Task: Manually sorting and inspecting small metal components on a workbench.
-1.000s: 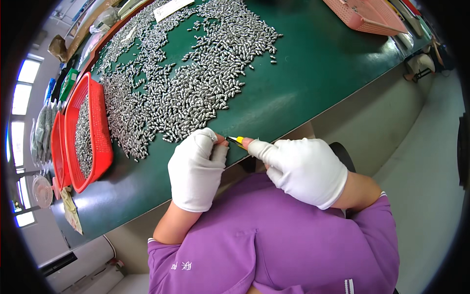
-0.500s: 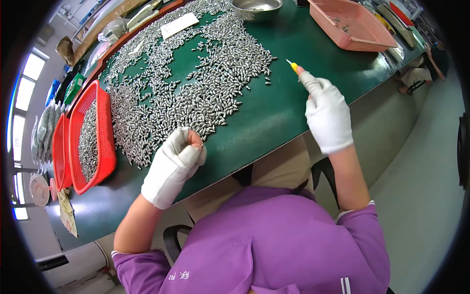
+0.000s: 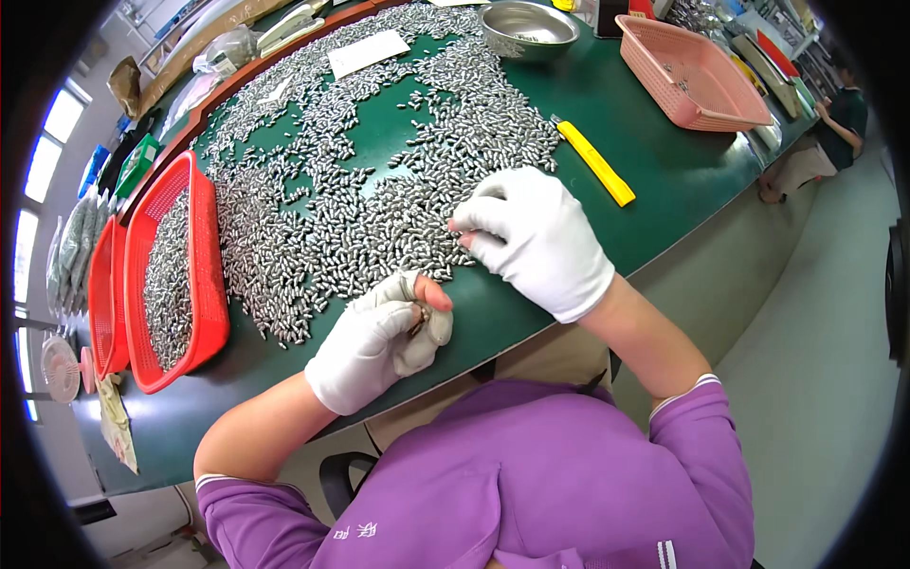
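At 6 o'clock, closest in, the person in the purple top [image 3: 531, 474] is leaning over the green table [image 3: 664, 180]. Biggest worry from here, I reckon: the left hand [image 3: 379, 341] is sitting right at the table's near edge with a few small metal pieces [image 3: 418, 318] bunched in it, so any loosening of that grip and they're probably rolling off onto the floor. A sleeve or wrist dragging through the pile could be sweeping more over too.

That left hand, white-gloved, is curling nearly closed, thumb pressing the pieces against the fingers, with one bare fingertip poking through the glove.

Up at about 1 o'clock from it, the right hand [image 3: 536, 237] is hovering with its fingers pinching narrow at the near edge of the big spread of metal pieces [image 3: 379, 171]. Can't tell if it's actually got one between the fingertips or is just touching the heap.

Further out at 9 o'clock, red baskets [image 3: 204, 284] are holding more of the same pieces. At 1 o'clock a yellow utility knife [image 3: 595, 163] is lying loose, and beyond it a steel bowl [image 3: 529, 27] and a pink basket [image 3: 697, 81] are sitting at the far side.
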Demonstrator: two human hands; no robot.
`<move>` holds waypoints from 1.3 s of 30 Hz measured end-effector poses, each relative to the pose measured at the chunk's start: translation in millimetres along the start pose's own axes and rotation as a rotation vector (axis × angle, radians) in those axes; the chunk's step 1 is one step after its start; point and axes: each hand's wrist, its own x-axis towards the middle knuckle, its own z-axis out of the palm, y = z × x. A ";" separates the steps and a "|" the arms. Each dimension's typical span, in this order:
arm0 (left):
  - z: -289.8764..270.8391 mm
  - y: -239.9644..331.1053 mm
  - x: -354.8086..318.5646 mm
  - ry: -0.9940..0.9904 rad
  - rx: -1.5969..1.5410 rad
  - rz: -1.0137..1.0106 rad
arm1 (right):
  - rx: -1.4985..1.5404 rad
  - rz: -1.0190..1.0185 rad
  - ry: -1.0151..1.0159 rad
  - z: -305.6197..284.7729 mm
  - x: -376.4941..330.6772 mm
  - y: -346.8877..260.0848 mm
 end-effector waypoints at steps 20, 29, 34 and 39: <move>-2.6 2.7 -4.9 0.141 -0.113 0.029 | -0.074 0.084 -0.186 10.7 -7.4 -34.3; 6.2 8.1 -5.2 0.150 0.145 -0.095 | 0.356 0.029 -0.047 10.6 -14.8 -28.7; 7.2 8.0 -4.8 0.194 0.181 -0.129 | 0.424 -0.028 -0.044 9.2 -9.9 -29.0; 10.6 12.6 -4.8 0.201 0.170 -0.146 | 0.447 0.034 -0.022 8.2 -14.1 -24.6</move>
